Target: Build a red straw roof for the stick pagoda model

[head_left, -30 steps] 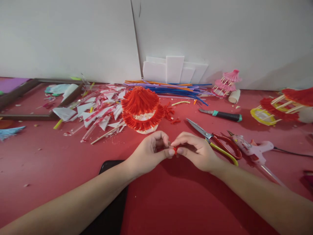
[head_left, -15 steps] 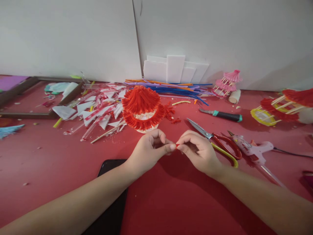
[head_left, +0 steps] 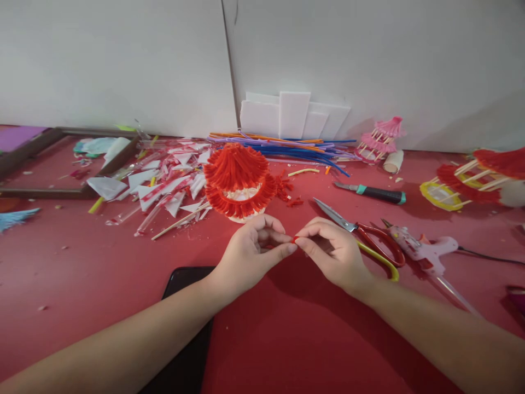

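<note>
A short red piece [head_left: 295, 239], fuzzy-stem coloured like the nearby scraps, is pinched between both hands' fingertips. My left hand [head_left: 250, 254] grips it from the left with thumb and fingers, and my right hand [head_left: 334, 251] from the right. Most of the piece is hidden by the fingers. Just beyond my left hand stands a small tiered model [head_left: 237, 183] with a red fuzzy roof and a red fringe over a pale base. Red scraps of pipe cleaner [head_left: 287, 189] lie beside it. Scissors [head_left: 356, 230] with red and yellow handles lie close to my right hand.
A glue gun [head_left: 426, 251] and a craft knife [head_left: 381, 194] lie at right, near another red model [head_left: 476, 180]. Pipe cleaners [head_left: 287, 148], white boards [head_left: 294, 115] and a pink model [head_left: 381, 139] are behind. Plastic scraps [head_left: 164, 186] lie left; a black phone-like slab [head_left: 188, 328] is under my left forearm.
Both hands stay almost in place, still pinching the red piece. The fingertips have shifted slightly and a bit more of the piece shows. Nothing else has visibly moved.
</note>
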`<control>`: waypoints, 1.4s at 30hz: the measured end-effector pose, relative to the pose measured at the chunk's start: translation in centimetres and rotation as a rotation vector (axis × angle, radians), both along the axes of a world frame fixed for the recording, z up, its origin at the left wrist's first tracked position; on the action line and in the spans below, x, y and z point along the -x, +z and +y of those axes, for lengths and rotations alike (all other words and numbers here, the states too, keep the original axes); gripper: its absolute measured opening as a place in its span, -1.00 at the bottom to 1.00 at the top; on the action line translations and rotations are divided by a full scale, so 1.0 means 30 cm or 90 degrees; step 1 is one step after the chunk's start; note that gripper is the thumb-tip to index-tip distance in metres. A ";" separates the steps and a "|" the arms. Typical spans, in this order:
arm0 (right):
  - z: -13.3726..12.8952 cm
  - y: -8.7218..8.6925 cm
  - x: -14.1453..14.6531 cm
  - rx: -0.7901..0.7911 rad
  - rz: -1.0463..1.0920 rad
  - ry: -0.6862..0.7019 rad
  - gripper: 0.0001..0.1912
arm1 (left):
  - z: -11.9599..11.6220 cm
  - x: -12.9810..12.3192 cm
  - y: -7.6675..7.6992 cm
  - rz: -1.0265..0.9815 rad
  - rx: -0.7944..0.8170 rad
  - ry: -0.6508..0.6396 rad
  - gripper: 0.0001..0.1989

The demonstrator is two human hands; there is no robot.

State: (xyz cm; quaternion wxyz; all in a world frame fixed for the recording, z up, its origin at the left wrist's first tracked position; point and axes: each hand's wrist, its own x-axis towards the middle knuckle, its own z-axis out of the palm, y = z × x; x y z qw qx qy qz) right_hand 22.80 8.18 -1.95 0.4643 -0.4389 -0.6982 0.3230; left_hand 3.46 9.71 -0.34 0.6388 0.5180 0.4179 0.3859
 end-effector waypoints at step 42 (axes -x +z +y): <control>0.012 -0.016 0.003 -0.207 -0.082 0.052 -0.95 | -0.005 0.015 -0.017 0.011 0.026 -0.100 -0.48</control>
